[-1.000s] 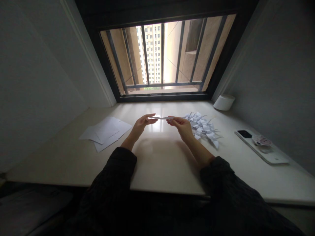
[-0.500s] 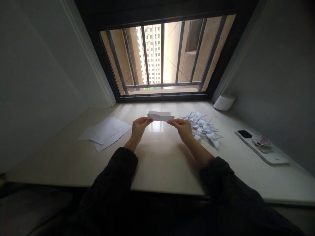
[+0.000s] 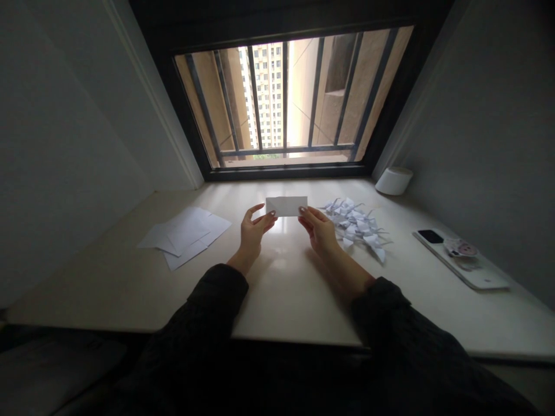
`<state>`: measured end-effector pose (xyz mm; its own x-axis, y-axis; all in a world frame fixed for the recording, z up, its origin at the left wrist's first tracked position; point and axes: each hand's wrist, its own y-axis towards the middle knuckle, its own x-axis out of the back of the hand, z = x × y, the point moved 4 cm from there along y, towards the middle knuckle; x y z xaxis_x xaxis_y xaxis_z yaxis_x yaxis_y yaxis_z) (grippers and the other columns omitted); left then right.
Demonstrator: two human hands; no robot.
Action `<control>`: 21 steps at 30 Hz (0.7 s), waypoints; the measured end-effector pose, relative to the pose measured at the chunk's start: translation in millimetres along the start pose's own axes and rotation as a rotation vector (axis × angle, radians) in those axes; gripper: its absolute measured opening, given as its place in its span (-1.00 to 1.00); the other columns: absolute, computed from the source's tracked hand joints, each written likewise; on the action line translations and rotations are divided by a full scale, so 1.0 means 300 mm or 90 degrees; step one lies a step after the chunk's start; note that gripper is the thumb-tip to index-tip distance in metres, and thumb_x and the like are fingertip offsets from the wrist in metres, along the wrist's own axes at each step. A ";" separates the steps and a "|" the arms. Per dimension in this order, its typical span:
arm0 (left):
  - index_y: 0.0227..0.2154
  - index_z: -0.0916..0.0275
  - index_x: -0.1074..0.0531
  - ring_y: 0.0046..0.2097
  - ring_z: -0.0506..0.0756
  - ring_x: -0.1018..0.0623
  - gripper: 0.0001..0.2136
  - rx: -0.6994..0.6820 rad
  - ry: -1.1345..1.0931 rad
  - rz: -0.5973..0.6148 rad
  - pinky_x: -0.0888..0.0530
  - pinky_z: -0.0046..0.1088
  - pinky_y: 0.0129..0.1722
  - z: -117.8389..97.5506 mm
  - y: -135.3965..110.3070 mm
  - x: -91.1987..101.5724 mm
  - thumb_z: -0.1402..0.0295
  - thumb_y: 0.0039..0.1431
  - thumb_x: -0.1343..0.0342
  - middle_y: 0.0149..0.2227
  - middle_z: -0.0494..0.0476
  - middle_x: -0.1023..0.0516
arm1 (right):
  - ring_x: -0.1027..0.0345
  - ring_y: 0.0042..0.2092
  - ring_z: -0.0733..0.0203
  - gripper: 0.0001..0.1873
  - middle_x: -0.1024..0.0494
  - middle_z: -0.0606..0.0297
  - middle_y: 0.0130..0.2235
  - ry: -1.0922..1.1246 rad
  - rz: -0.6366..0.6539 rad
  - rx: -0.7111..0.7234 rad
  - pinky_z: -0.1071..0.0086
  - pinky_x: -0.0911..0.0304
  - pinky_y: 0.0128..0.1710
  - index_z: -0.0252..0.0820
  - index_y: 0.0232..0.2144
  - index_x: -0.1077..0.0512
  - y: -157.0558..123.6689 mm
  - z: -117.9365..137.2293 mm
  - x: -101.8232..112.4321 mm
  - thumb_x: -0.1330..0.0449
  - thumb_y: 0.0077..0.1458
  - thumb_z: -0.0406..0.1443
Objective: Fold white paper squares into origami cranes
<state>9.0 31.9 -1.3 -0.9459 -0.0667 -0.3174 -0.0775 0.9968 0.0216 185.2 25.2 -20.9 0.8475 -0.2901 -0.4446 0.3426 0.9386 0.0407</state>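
White folded paper slip (image 3: 287, 205), rectangular, is being held upright above the pale surface (image 3: 281, 289), near the barred window (image 3: 286, 98). Its ends are being pinched by the left hand (image 3: 254, 231) and right hand (image 3: 319, 231), both clamped on it. Paper cranes (image 3: 355, 225) are being kept just right of it, loose sheets (image 3: 184, 234) to the left, and a phone (image 3: 462, 260) far right.

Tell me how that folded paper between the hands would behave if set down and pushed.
Probably very light: the folded paper is held up, pinched only at its ends by the left hand and right hand. Likely fairly stiff, since it spans flat without sagging. On the glossy table it would probably slide easily.
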 end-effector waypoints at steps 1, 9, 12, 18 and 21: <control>-0.05 0.23 -0.34 -0.24 0.09 -0.59 -0.39 0.004 -0.001 0.002 -0.45 -0.28 -0.11 0.000 -0.001 0.000 0.26 -0.23 -0.38 -0.35 0.13 -0.59 | -0.49 -0.19 0.12 -0.67 -0.60 0.22 -0.28 0.002 -0.010 0.005 0.25 -0.43 -0.12 -0.16 -0.39 -0.50 0.003 -0.002 0.004 -0.39 -0.27 -0.17; -0.15 0.29 -0.36 -0.18 0.15 -0.56 -0.52 0.062 0.104 0.096 -0.42 -0.25 -0.10 0.045 0.014 0.003 0.32 -0.18 -0.34 -0.23 0.26 -0.57 | -0.49 -0.30 0.17 -0.61 -0.60 0.24 -0.38 -0.015 -0.062 0.058 0.24 -0.40 -0.16 -0.20 -0.36 -0.49 0.012 0.011 0.028 -0.42 -0.33 -0.21; -0.01 0.25 -0.29 -0.06 0.20 -0.52 -0.43 -0.082 0.209 0.089 -0.39 -0.21 -0.05 0.004 0.006 0.006 0.28 -0.12 -0.32 -0.05 0.33 -0.50 | -0.49 -0.29 0.15 -0.62 -0.61 0.23 -0.38 -0.048 -0.038 0.104 0.24 -0.38 -0.15 -0.20 -0.36 -0.50 0.011 0.032 0.025 -0.41 -0.31 -0.20; 0.03 0.13 -0.34 0.10 0.17 -0.42 -0.58 -0.464 0.487 0.088 -0.29 -0.23 0.12 -0.120 -0.059 -0.028 0.24 0.09 -0.17 0.07 0.18 -0.44 | -0.50 -0.34 0.15 -0.59 -0.61 0.26 -0.41 -0.110 0.107 0.065 0.26 -0.38 -0.21 -0.18 -0.39 -0.52 -0.011 0.028 -0.016 -0.44 -0.38 -0.16; -0.04 0.10 -0.40 -0.07 0.11 -0.53 -0.71 -0.446 0.541 0.123 -0.40 -0.31 -0.01 -0.108 -0.062 -0.034 0.25 0.17 -0.09 -0.13 0.10 -0.57 | -0.49 -0.35 0.16 -0.61 -0.62 0.27 -0.42 -0.110 0.156 0.043 0.28 -0.36 -0.24 -0.18 -0.39 -0.53 -0.023 0.026 -0.030 -0.44 -0.36 -0.16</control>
<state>9.9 12.6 32.1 -0.8486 -0.1893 0.4939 0.1872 0.7659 0.6151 178.2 19.9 -10.1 0.9628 -0.0889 -0.2550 0.1401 0.9717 0.1902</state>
